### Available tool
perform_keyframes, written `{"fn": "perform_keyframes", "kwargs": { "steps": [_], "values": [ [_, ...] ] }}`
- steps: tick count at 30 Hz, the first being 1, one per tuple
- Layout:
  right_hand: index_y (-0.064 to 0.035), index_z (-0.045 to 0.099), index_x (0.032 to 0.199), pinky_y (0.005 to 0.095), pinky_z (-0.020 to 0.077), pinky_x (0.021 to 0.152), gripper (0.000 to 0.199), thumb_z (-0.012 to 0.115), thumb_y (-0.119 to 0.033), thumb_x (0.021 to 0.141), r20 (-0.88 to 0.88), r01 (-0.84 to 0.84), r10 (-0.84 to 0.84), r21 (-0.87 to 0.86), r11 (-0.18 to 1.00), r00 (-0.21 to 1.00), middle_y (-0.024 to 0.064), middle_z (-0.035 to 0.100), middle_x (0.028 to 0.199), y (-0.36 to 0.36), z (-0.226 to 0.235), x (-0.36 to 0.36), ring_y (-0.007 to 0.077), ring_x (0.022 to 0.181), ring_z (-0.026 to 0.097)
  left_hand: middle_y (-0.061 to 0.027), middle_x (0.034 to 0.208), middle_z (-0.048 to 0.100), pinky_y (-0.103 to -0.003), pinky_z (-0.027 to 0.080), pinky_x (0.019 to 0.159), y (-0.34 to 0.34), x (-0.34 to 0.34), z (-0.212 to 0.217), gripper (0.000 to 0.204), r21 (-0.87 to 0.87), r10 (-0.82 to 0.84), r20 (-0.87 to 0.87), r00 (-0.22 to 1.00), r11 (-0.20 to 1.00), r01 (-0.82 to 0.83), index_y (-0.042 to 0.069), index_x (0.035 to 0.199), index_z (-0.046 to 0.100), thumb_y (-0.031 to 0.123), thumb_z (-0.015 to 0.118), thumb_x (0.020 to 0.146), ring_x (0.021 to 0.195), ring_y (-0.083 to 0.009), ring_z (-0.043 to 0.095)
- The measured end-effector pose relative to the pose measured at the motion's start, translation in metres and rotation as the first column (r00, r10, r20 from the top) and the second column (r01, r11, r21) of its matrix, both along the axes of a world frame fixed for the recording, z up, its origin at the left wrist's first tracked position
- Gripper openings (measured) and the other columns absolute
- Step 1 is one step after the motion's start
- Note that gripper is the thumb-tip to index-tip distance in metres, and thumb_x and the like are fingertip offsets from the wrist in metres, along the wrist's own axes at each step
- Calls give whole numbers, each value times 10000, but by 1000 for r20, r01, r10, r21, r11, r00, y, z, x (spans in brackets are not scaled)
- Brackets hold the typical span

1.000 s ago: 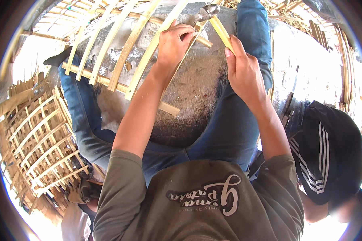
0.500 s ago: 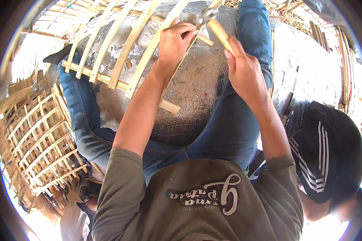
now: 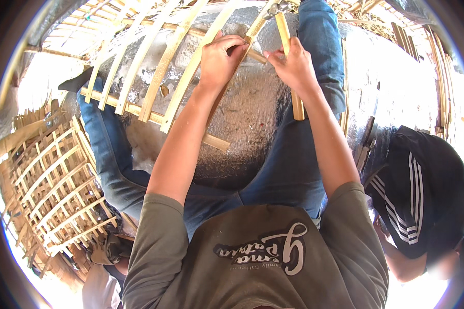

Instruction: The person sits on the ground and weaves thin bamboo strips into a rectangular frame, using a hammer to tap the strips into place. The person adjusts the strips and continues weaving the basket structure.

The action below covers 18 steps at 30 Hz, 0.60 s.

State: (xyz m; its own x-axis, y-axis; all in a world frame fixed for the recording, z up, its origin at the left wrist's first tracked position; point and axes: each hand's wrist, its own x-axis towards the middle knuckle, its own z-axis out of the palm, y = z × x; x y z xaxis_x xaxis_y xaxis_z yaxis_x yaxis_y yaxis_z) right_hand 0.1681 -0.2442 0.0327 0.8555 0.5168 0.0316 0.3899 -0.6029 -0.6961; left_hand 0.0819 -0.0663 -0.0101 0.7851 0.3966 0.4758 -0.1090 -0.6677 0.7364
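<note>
My right hand (image 3: 297,64) grips a hammer (image 3: 298,105) partway along its pale wooden handle. The metal head points away from me, beside a wooden slat (image 3: 259,23), and the handle's end hangs below my hand. Its thumb reaches toward the short end of a crosspiece (image 3: 258,55). At the crossing of slat and crosspiece, my left hand (image 3: 221,59) has thumb and forefinger pinched together; anything between them is too small to make out. Several pale slats (image 3: 157,69) lie side by side to the left, across a nearer crosspiece (image 3: 217,142).
My legs in blue jeans (image 3: 322,56) spread around the grey, worn work surface (image 3: 242,116). A woven bamboo lattice (image 3: 62,190) stands at the left. Another person in a black garment with white stripes (image 3: 423,190) bends close by on the right. Loose strips (image 3: 404,41) lie at the far right.
The hammer has swung from slanting across the slat to nearly upright, its handle end now showing below my right hand. That hand has moved left, toward the crossing. My left hand stays nearly in place.
</note>
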Motion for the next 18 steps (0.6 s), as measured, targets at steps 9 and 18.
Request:
{"fn": "perform_keyframes", "kwargs": {
  "steps": [9,18],
  "values": [
    [34,515,1009,375,580,705,462,833,-237,813,-185,65,-45,104,992,982,191,730,835,9,-33,3,281,785,747,-98,919,747,-347,520,925,-2,-1,5,111,-12,-7,8,1000,1000,7,6,887,735,83,774,816,848,-259,718],
    [47,469,990,285,626,554,366,785,-84,859,-399,145,-37,245,959,916,174,706,881,12,-15,-7,218,756,759,-104,1004,739,-322,553,852,-4,-4,5,180,3,6,-35,999,1000,-6,15,1019,730,67,724,848,907,-221,720]
  ]
}}
